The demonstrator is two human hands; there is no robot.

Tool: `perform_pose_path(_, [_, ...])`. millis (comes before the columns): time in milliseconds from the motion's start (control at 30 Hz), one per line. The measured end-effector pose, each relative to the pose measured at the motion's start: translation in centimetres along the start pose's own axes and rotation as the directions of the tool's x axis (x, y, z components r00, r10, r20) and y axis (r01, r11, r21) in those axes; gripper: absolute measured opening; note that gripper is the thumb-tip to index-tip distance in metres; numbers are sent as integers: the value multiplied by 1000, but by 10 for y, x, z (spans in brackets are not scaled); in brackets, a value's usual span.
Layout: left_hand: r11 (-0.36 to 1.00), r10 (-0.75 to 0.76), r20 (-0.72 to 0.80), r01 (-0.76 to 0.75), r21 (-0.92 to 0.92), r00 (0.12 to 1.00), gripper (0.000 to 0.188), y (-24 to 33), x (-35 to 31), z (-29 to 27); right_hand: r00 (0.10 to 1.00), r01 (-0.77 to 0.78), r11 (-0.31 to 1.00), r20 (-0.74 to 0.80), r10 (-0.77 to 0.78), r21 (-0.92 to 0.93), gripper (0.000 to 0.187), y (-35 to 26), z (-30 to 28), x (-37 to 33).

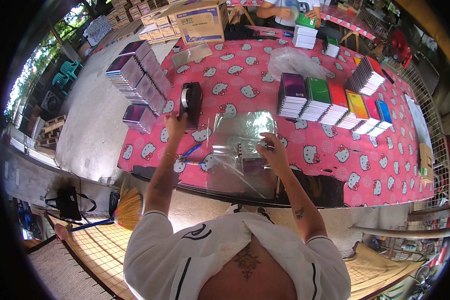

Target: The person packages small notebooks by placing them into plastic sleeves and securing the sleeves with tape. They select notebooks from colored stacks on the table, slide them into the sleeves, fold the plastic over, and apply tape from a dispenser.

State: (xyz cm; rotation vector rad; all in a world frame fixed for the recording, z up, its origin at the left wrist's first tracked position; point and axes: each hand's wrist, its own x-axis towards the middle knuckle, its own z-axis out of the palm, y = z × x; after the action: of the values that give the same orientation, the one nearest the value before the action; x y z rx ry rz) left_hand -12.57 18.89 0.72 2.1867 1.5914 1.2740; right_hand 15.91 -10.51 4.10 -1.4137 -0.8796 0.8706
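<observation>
My left hand [175,124] is beside the near end of a black tape dispenser [193,107], which carries a roll of tape [185,97]. Its fingers are bent together, and what they pinch, if anything, is too small to make out. My right hand [272,151] is over the right side of a sheet of clear plastic film [225,172], thumb and forefinger curved and apart. Under the shiny film, in front of me, lies a dark spiral-bound notebook [252,164], partly covered. Blue-handled scissors [191,152] seem to lie to the left of the film.
Stacked notebooks in clear wrap [137,82] stand at the table's left edge. Colourful notebook stacks [317,105] line the right, with crumpled plastic [295,64] behind. A cardboard box [200,24] sits at the far side. Another person [290,11] handles a green notebook across the table.
</observation>
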Motion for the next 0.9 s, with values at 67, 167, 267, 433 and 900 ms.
perform_pose_path(67, [845, -306, 408, 443, -299, 860, 30, -13, 12, 0, 998, 57, 993, 17, -55, -100, 39, 5, -4, 6])
perform_pose_path(167, [587, -343, 527, 615, -527, 778, 26, -11, 8, 3, 995, 99, 970, 51, -90, -220, 35, 8, -13, 5])
perform_pose_path(267, [433, -342, 372, 496, -753, 863, 21, -11, -17, 13, 995, 101, 978, 46, -94, -185, 31, -1, -11, 3])
perform_pose_path(433, [956, -261, 199, 282, -85, 945, 16, -35, -24, -19, 995, 76, 990, 72, -68, -116, 31, -11, -5, -1])
perform_pose_path(900, [530, 677, 733, -652, -542, -60, 21, 259, -14, 11, 974, 214, 947, 130, -188, -240, 25, 3, -15, 6])
